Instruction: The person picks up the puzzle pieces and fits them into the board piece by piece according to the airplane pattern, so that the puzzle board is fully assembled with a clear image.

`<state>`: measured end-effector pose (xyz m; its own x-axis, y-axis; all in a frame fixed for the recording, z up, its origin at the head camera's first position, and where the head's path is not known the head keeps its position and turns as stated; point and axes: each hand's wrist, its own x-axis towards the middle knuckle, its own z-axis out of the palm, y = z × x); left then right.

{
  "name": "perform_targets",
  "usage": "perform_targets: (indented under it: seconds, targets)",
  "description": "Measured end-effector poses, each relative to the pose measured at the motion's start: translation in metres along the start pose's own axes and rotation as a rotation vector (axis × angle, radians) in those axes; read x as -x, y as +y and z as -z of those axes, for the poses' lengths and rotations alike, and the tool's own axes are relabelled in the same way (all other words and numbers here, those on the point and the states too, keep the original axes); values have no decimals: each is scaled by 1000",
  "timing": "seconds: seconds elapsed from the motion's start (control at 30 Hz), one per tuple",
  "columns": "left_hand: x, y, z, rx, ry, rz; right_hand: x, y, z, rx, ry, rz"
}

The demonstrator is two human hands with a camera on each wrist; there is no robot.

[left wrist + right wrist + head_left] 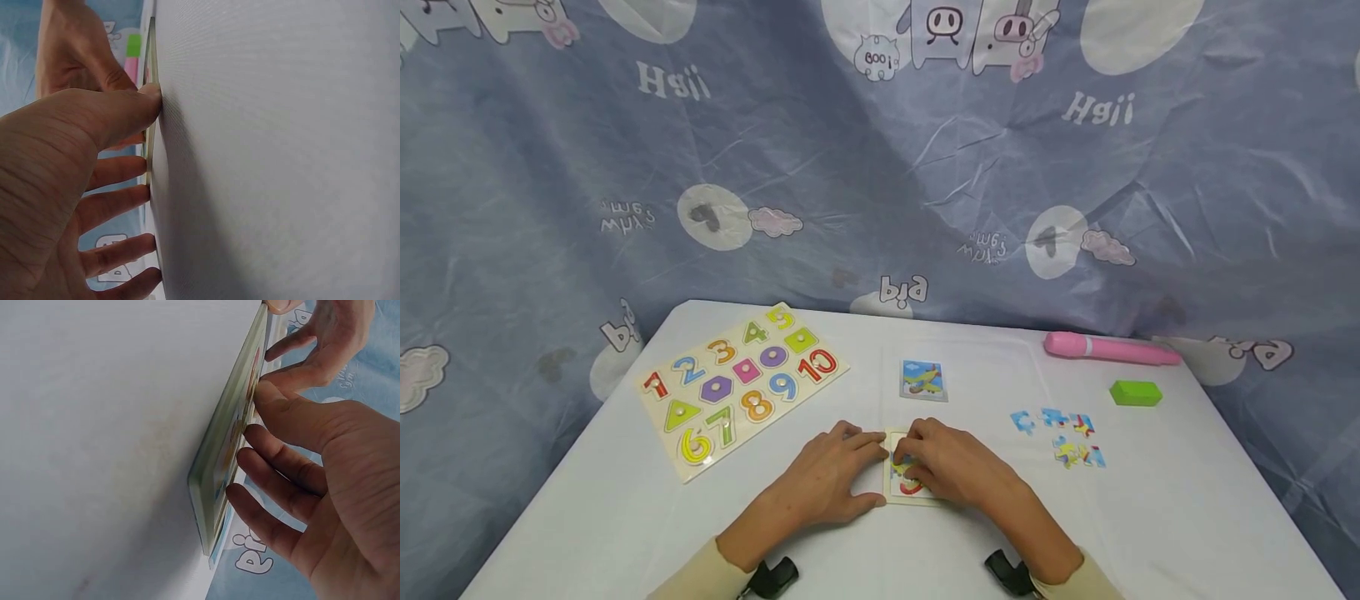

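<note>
A small wooden jigsaw board with a pale rim and a coloured picture lies at the table's front middle. My left hand rests at its left side, thumb and fairly straight fingers touching the edge. Over the picture, my right hand presses down with its thumb and fingertips; the right wrist view shows them spread along the board's face. Much of the picture is hidden under that hand. Several loose jigsaw pieces, blue, yellow and red, lie to the right.
Behind the board is a small airplane picture puzzle. A wooden number board lies at the left. A green block and a pink cylinder sit at the back right, before a patterned cloth.
</note>
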<state>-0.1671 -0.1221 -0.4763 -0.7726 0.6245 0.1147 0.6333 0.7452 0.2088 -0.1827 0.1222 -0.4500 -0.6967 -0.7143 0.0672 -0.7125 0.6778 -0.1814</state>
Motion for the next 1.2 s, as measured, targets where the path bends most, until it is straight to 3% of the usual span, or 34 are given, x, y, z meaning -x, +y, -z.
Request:
perform_targets:
  seconds: [0.6, 1.2]
  targets:
    - [1, 0, 0, 12, 19, -13, 11, 7, 2, -45, 64, 43]
    - [1, 1, 0, 23, -14, 18, 38, 31, 14, -30, 53, -148]
